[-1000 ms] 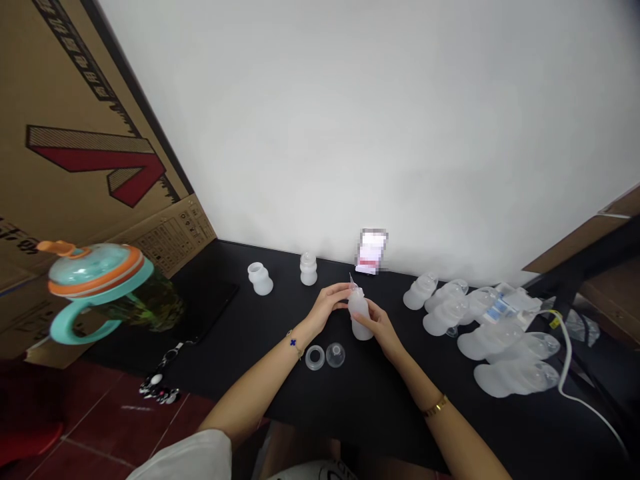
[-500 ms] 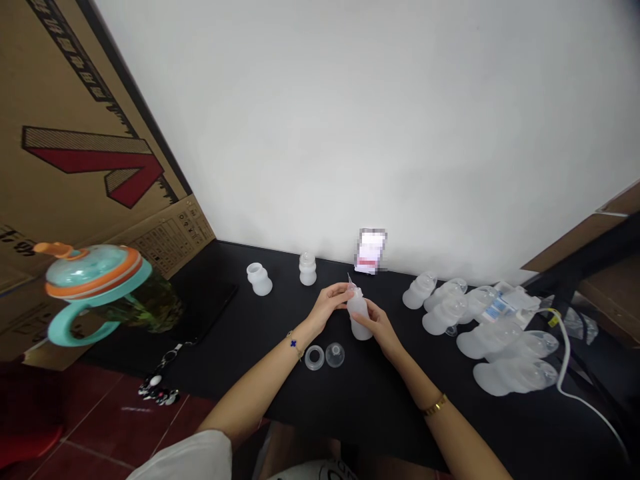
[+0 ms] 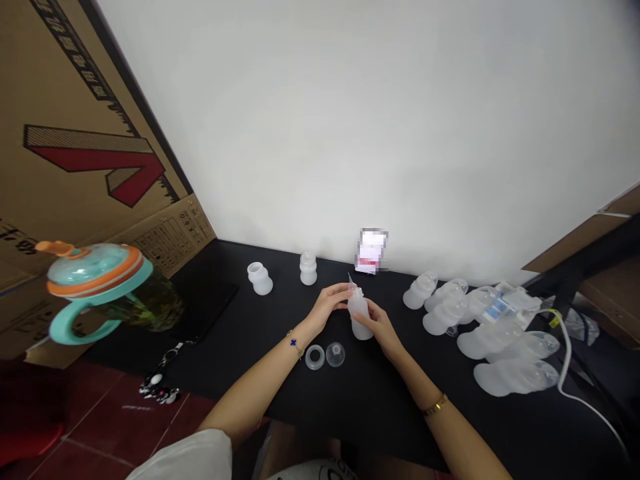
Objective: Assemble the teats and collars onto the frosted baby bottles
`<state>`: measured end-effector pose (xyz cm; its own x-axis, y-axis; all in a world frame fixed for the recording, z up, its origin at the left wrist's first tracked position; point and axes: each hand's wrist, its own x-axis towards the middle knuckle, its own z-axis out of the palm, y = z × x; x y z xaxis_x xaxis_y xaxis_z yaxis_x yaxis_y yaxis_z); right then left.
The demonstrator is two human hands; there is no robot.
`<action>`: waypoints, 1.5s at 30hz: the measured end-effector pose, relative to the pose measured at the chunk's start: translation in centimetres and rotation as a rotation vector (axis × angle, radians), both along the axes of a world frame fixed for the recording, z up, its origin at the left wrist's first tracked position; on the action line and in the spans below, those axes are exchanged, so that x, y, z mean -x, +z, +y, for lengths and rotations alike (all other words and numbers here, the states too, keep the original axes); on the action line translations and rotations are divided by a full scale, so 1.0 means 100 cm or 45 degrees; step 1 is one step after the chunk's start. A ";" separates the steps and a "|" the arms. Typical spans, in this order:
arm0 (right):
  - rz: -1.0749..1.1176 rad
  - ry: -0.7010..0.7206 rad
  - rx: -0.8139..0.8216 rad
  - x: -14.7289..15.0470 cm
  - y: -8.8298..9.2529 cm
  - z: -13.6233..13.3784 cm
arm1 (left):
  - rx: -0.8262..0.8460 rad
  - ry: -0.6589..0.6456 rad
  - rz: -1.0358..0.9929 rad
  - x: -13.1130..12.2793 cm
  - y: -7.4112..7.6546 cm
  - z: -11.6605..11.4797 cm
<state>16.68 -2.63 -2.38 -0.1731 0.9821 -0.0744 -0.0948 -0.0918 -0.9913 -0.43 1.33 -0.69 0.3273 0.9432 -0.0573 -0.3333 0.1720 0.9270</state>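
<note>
A frosted white bottle (image 3: 359,317) stands on the black table (image 3: 280,387) between my two hands. My right hand (image 3: 380,325) is wrapped round its lower body. My left hand (image 3: 331,300) pinches at the bottle's neck, where a thin clear part sticks up. Just in front of the hands lie a clear ring (image 3: 315,357) and a clear dome cap (image 3: 335,354). Both wrists wear bracelets.
Two more white bottles (image 3: 260,278) (image 3: 309,268) stand near the wall. Several bottles lie in a heap at the right (image 3: 500,340) beside a white cable (image 3: 567,373). A teal and orange jug (image 3: 100,287) and cardboard boxes (image 3: 75,133) are at the left. Keys (image 3: 160,387) lie at the table edge.
</note>
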 end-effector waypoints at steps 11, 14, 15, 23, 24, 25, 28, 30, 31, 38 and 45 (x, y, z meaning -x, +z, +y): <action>0.005 -0.009 0.052 -0.001 0.002 -0.001 | 0.016 0.015 -0.026 0.000 0.000 0.001; 0.022 -0.047 0.076 -0.001 0.000 0.001 | 0.016 0.009 -0.020 0.000 -0.001 0.001; 0.019 -0.062 0.081 -0.001 -0.001 0.001 | 0.014 0.007 -0.018 0.000 -0.001 0.001; -0.009 -0.073 0.054 -0.001 0.001 0.001 | 0.000 0.000 -0.027 0.001 -0.003 0.001; -0.009 -0.076 0.055 0.000 0.001 0.000 | 0.003 0.000 -0.027 0.001 -0.003 0.001; -0.009 -0.081 0.055 0.000 0.001 0.000 | 0.005 0.001 -0.025 0.000 -0.003 0.001; -0.008 -0.077 0.057 0.000 0.001 0.000 | 0.008 0.005 -0.011 0.000 -0.002 0.001; -0.002 -0.078 0.060 0.000 0.000 0.001 | 0.005 0.009 -0.003 0.000 -0.001 0.001; 0.004 -0.081 0.061 0.000 0.000 0.001 | 0.004 0.013 0.000 -0.001 -0.001 0.001; 0.012 -0.078 0.070 -0.001 -0.001 0.001 | 0.004 0.013 0.013 0.000 -0.002 0.001; 0.027 -0.084 0.079 -0.001 -0.002 0.001 | 0.004 -0.005 0.000 0.001 -0.003 0.001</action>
<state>16.79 -2.49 -2.61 -0.1105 0.9850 -0.1326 -0.1233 -0.1460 -0.9816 -0.50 1.44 -1.01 0.3310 0.9417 -0.0601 -0.3323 0.1759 0.9266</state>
